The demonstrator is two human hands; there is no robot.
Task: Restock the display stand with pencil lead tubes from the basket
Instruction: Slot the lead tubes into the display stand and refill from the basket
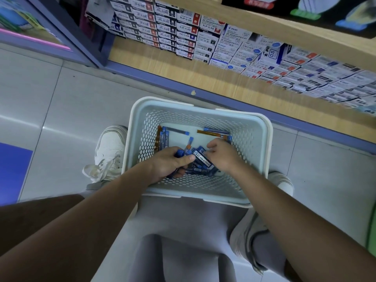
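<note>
The left hand [173, 162] grips a bundle of pencil lead tubes [200, 157]. The right hand [222, 154] bends its fingers over the pile; whether it pinches one, I cannot tell. All are in the basket [267, 143]. It seems the gathering step; next the bundle must be lifted without dropping tubes.

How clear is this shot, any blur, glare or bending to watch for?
Head view: basket, left hand, right hand and pencil lead tubes look sharp; shelf boxes smear toward the right edge; wide-angle distortion stretches the forearms near the bottom; glare streaks the floor at left.
</note>
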